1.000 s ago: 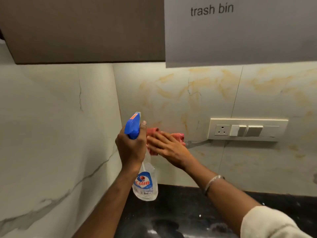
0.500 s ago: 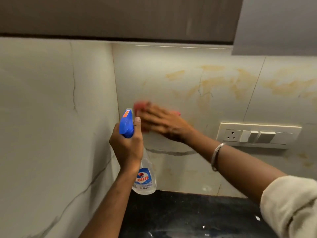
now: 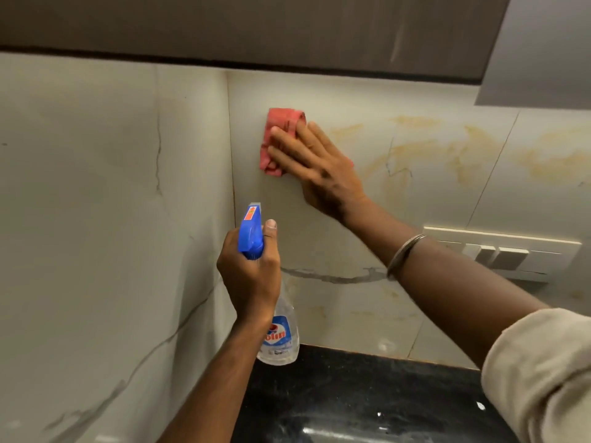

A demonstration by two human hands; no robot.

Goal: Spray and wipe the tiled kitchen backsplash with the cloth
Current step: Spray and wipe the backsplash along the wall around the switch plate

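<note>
Item: backsplash (image 3: 415,199), pale veined tile, yellowish streaks on its right part; cloth (image 3: 277,131), red, bunched, flat on the far wall just right of the corner, high up; right hand (image 3: 319,174), fingers straight and spread, pressing the cloth to the tile; left hand (image 3: 252,276), fingers curled round the neck of the spray bottle (image 3: 279,335), upright, nearer, off the wall. Handling note: likely best with even palm pressure; overlapping strokes rightward toward the streaks; keep wet cloth off the switch plate (image 3: 511,255).
</note>
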